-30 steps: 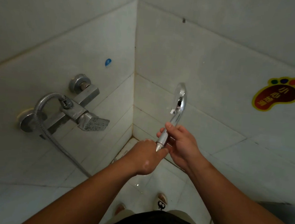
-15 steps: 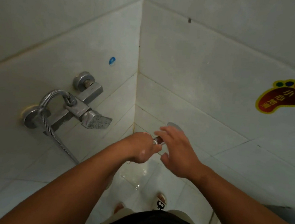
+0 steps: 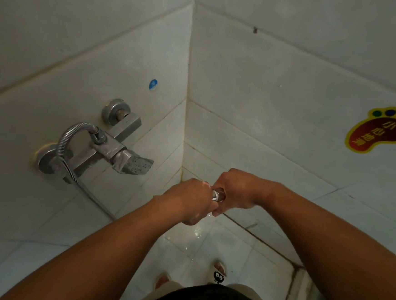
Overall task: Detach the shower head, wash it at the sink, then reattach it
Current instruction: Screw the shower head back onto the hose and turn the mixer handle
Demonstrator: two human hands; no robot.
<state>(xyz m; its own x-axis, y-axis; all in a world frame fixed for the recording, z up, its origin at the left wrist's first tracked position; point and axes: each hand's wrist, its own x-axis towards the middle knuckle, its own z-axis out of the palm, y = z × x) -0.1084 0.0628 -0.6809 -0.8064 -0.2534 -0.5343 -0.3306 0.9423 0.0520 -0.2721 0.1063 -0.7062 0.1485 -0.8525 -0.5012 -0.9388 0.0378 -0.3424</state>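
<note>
Starting on the left: a bendy metal hose (image 3: 61, 153) loops up out of the wall tap (image 3: 112, 147), then runs down twd the floor. The tap is grey metal w/ 2 round plates on the tiles. A small blue sticker (image 3: 153, 85) sits on the wall above it.

Near the middle, the left hand (image 3: 188, 203) is a tight fist, knuckles up. Its fingers curl round something, but I can't tell what; it's hidden inside.

Right beside it, touching, the right hand (image 3: 234, 190) is curled too, gripping the shower head (image 3: 217, 195). Only a short shiny bit of the handle shows, in the little gap btwn the 2 hands. The rest is hidden under the right hand.

Both hands are low in the corner where 2 walls meet. Below them the white floor (image 3: 196, 244) looks wet & shiny. Slippers (image 3: 219, 273) peek out at the bottom, one w/ a black cartoon face.

Far right on the wall: a red & yellow foot sticker (image 3: 380, 133) w/ coloured toes.
</note>
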